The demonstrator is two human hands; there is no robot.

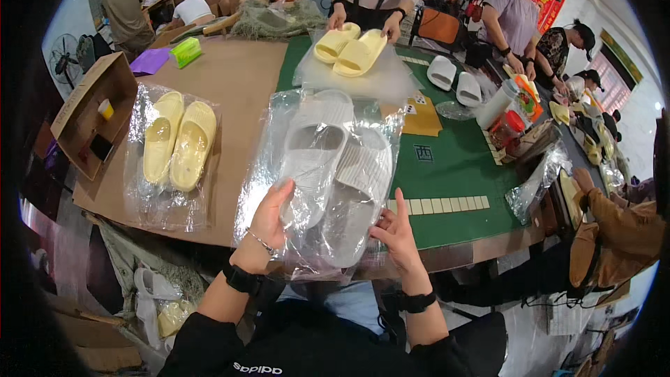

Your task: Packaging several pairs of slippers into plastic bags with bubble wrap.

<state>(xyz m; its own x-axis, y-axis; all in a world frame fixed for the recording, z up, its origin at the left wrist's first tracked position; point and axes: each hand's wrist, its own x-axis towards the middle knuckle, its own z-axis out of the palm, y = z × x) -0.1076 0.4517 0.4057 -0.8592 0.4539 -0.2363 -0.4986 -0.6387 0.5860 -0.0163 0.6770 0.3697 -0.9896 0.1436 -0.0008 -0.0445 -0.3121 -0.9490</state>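
We hold a clear plastic bag (328,174) with a pair of white slide sandals (335,167) at the table's near edge. Our left hand (269,220) and right hand (398,234) each pinch its lower corners. A bagged yellow pair (178,139) lies just left.

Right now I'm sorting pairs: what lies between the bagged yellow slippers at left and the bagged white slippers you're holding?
Head view: only bare brown cardboard separates the yellow slippers from the white slippers.

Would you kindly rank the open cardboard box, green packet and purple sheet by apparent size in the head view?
1. Open cardboard box, clearly largest, though nearest the camera.
2. Purple sheet.
3. Green packet, only slightly smaller than the sheet, so this order is uncertain.
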